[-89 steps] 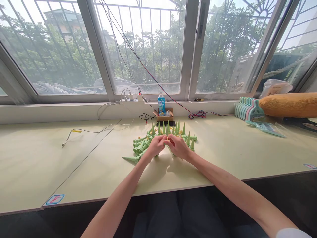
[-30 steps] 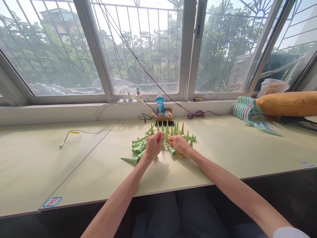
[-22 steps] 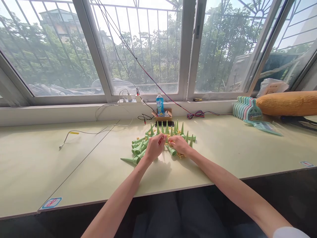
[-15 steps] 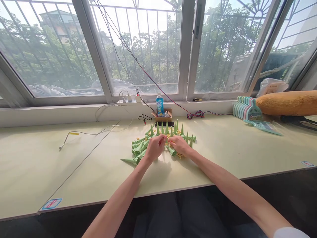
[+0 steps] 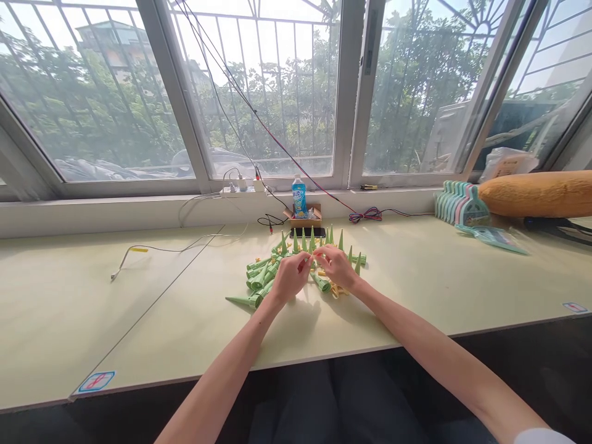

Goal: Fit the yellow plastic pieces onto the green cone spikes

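My left hand [image 5: 291, 275] is pinched closed over the middle of a group of green plastic cone-shaped spikes. My right hand [image 5: 336, 266] is closed too, its fingertips meeting those of the left. Whatever lies between the fingers is too small and hidden to make out. Several green spikes [image 5: 259, 279] with ribbed collars lie on their sides left of my left hand. A row of upright green spikes [image 5: 304, 239] stands behind both hands. Below my right hand lie one more green spike [image 5: 320, 282] and a small heap of yellow plastic pieces [image 5: 339, 290].
On the pale tabletop [image 5: 185, 327], a dark phone [image 5: 318, 232] lies behind the spikes. A small cardboard box [image 5: 312, 221] and a blue bottle [image 5: 298, 197] stand near the sill. Cables [image 5: 365, 214], pastel plastic items [image 5: 462, 203] and an orange-brown cushion [image 5: 536, 193] lie farther right.
My right hand has risen slightly and moved in to meet the left fingertips, uncovering more of the yellow pieces. My left hand has barely moved.
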Demonstrator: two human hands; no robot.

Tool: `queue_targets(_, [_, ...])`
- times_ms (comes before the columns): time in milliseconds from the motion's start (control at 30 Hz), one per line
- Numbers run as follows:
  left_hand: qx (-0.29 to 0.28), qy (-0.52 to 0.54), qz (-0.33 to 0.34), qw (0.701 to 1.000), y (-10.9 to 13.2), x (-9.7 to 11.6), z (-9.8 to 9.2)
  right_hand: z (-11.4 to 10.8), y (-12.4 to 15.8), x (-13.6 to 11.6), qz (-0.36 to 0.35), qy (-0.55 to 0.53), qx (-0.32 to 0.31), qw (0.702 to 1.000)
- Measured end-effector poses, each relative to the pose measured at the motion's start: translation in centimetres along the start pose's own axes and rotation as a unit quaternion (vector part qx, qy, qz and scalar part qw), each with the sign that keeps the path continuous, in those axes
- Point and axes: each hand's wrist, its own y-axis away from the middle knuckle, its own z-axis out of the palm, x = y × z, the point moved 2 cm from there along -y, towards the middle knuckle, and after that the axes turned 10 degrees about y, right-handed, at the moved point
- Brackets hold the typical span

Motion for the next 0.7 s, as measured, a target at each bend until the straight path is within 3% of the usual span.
queue_targets(200, [-0.029,-0.009,-0.009,0.999,0.1,-0.1,0.3,-0.5,0.1,-0.9,-0.014,-0.071,0.061,0.996])
queue_targets(367, [-0.057,-0.011,-0.014,0.998,0.1,0.1,0.3,-0.3,0.3,-1.1,-0.01,-0.089,0.058,0.994])
queue_targets(700, [-0.043,-0.021,-0.015,0.999,0.1,0.0,0.3,-0.4,0.3,-1.2,0.018,-0.137,0.069,0.988])
